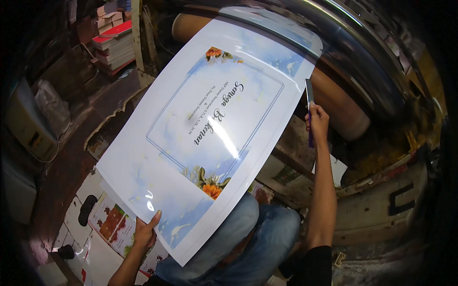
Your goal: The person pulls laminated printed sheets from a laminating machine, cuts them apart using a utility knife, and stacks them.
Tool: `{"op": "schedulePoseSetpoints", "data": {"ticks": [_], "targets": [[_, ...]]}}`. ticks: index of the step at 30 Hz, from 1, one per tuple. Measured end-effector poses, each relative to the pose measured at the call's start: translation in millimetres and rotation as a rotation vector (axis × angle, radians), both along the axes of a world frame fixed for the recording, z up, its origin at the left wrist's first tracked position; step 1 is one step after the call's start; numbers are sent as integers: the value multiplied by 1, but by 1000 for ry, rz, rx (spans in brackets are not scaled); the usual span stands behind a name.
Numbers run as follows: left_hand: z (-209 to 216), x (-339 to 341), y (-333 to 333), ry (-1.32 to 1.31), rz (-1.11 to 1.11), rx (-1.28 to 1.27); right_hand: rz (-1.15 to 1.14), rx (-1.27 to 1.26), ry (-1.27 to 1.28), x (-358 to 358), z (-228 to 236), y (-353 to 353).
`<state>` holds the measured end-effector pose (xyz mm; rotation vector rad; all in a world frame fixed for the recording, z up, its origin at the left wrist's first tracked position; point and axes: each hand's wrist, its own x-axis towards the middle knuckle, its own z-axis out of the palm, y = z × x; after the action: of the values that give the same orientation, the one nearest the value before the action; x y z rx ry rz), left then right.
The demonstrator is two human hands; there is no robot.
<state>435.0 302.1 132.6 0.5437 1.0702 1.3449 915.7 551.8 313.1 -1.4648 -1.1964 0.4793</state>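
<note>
A large glossy printed sheet (200, 143), white with pale blue washes, orange flowers and dark lettering, slopes from a metal roller down over my knees. My left hand (145, 231) pinches its lower left edge, thumb on top and fingers underneath. In my right hand (318, 121) is a cutter knife (309, 90) with a blue-purple handle. Its wide silver blade points up and stands beside the sheet's right edge, close to the roller; I cannot tell whether it touches. The sheet's far end bends up against the roller.
The shiny metal roller (353, 33) lies across the far side, with a brown roll (334, 95) below it. Red-topped stacks of paper (114, 43) stand at far left. More printed sheets (112, 224) lie at lower left, near a black object (87, 209). A metal frame (381, 205) is at right.
</note>
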Motion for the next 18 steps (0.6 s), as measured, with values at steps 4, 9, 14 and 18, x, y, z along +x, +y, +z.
{"op": "schedulePoseSetpoints", "data": {"ticks": [4, 9, 14, 18], "targets": [[9, 6, -5, 2, 5, -60, 88, 2, -104, 13, -12, 12], [9, -5, -10, -44, -31, -88, 134, -79, -88, -8, -27, 11], [11, -12, -10, -96, -58, -164, -187, 391, -543, 1, -19, 23], [0, -27, -30, -116, -44, -237, -226, 543, -977, -20, 14, 20]]}}
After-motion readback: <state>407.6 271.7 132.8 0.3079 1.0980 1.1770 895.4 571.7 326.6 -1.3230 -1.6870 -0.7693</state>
